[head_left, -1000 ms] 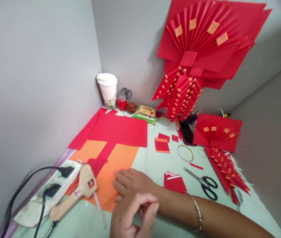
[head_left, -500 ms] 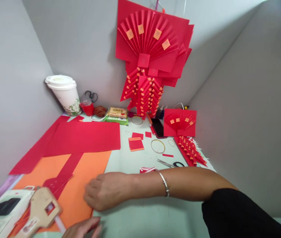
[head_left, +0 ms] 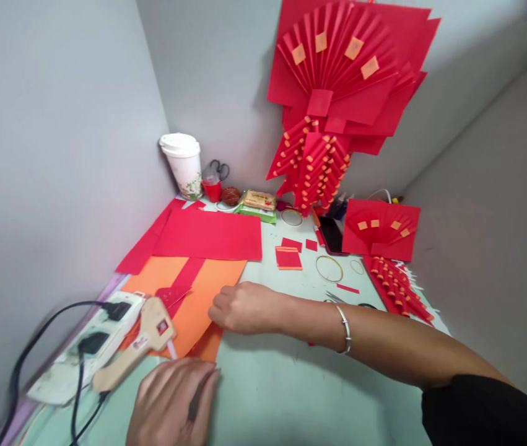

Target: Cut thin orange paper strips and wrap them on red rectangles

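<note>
My right hand (head_left: 244, 308) reaches across from the right and pinches the right edge of an orange paper sheet (head_left: 226, 275). That edge is raised a little, with darker orange paper (head_left: 208, 345) showing underneath. My left hand (head_left: 170, 402) is just in front of the stack at the bottom, thumb a little apart from the fingers, with nothing visible in it. A red paper strip (head_left: 187, 279) and red scraps lie on the orange sheet. Left of it, a beige glue gun (head_left: 154, 328) rests by a white power strip (head_left: 126, 310).
Red sheets (head_left: 212, 234) lie behind the orange paper. A white cup (head_left: 185, 167) stands in the back left corner. Scissors (head_left: 335, 297), partly hidden by my right arm, and a bangle-like ring (head_left: 329, 268) lie rightward. A red paper fan decoration (head_left: 337, 68) hangs at the back.
The view has shifted left, so things appear further right. My right hand now raises the orange sheet's edge. My left hand has come further into view.
</note>
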Available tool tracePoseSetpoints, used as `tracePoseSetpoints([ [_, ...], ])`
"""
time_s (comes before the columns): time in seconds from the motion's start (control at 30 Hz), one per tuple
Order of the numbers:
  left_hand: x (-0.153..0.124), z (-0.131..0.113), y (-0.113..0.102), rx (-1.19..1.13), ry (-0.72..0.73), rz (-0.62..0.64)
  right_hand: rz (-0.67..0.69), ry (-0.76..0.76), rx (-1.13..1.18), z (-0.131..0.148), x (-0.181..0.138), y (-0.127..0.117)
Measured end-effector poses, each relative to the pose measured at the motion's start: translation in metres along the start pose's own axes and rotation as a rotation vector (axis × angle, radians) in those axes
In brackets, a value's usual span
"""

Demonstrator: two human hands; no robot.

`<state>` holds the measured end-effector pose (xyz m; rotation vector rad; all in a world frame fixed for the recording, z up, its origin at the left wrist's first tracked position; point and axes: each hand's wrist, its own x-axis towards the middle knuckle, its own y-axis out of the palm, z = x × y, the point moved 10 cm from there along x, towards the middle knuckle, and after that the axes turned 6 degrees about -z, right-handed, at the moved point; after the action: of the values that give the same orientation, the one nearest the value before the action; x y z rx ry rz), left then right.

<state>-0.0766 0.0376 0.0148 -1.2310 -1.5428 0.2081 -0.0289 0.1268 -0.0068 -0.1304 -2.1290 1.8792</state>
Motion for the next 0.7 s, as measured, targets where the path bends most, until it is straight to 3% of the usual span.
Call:
tracePoseSetpoints([
  [0.37,0.007,-0.003,-0.016,0.096,0.050,-0.115,-0.055,-0.021,0.077,-0.016,-0.004,-0.010],
  [0.7,0.009,-0.005,-0.022,0.102,0.003,-0.111,-0.058,0.044,0.090,-0.017,-0.008,-0.005],
])
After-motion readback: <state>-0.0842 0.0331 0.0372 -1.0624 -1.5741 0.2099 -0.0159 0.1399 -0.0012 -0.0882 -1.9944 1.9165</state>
